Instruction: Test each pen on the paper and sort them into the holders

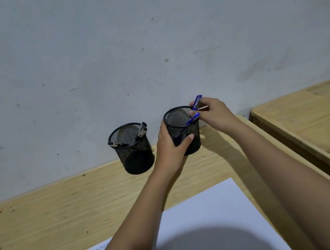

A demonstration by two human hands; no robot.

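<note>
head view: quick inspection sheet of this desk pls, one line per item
surface: wooden desk, scuffed, set against the wall
job's things: paper with writing at one corner; left holder with two dark pens; right holder with a blue pen leaning in it
clutter: nothing seen
grippers: left hand grips the right holder's side; right hand pinches a second blue pen above its rim
cables: nothing seen
surroundings: the wall is grey and marked; second desk to the right
</note>
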